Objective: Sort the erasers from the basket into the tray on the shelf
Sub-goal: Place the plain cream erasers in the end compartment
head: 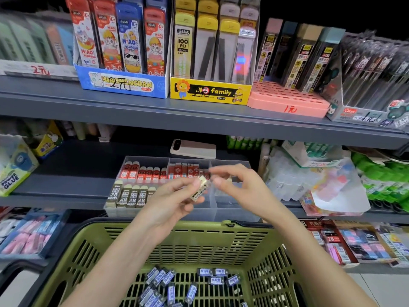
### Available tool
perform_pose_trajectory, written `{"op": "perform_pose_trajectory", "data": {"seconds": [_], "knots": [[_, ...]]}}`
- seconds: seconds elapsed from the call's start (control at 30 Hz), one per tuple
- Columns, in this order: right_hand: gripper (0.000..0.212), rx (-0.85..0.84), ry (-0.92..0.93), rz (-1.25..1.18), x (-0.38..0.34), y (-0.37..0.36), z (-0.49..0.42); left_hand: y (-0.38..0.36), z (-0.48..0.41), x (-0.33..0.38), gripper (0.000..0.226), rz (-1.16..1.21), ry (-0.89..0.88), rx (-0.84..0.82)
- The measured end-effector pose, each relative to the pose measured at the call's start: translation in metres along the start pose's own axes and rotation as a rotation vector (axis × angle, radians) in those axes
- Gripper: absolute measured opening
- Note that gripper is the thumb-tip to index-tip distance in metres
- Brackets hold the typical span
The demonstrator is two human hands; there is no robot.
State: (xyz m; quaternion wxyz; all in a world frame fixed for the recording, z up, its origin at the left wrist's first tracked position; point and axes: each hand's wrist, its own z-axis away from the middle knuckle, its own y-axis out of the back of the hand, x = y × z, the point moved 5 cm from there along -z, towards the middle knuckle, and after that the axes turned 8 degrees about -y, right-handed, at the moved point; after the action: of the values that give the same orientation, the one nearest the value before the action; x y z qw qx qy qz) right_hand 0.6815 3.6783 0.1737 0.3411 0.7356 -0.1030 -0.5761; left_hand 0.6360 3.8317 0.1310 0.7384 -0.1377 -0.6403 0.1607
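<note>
Above the clear compartment tray [228, 210] on the middle shelf [66, 185], one beige eraser [200, 188] with a printed sleeve is held tilted in the air, pinched between the thumb and fingertips of the left hand [174, 202]. The right hand [239, 185] sits just beside it, fingers curled with thumb and forefinger close together; motion blur prevents a finding on whether it grasps anything. In the tray, the front left compartment holds a row of upright beige 2B erasers [128, 196], and the two rear compartments to the left and centre hold upright red-sleeved erasers [150, 172]. The compartments on the right side are partly hidden by the hands. Below, an olive-green slotted basket [177, 231] stands in front of the shelf, both forearms reaching over it; loose erasers with blue-and-white sleeves [170, 284] lie scattered on its floor. Behind the tray a pale phone-like device [193, 149] lies flat on the shelf. At far left a box marked POWER GLUE [13, 173] stands on the same shelf.
</note>
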Motion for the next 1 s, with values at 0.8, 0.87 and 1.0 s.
{"op": "perform_pose_trajectory", "data": {"seconds": [0.8,0.87,1.0], "knots": [[0.031,-0.039,-0.119,0.816,0.099,0.02,-0.037,0.002,0.013,0.009,0.01,-0.831,-0.519,0.063],[0.033,-0.016,-0.08,0.899,0.096,0.019,-0.032,0.005,0.016,0.009,0.01,-0.836,-0.53,0.057],[0.036,0.205,0.061,0.952,0.073,0.018,-0.009,0.016,0.027,0.009,0.012,-0.872,-0.549,0.049]]}}
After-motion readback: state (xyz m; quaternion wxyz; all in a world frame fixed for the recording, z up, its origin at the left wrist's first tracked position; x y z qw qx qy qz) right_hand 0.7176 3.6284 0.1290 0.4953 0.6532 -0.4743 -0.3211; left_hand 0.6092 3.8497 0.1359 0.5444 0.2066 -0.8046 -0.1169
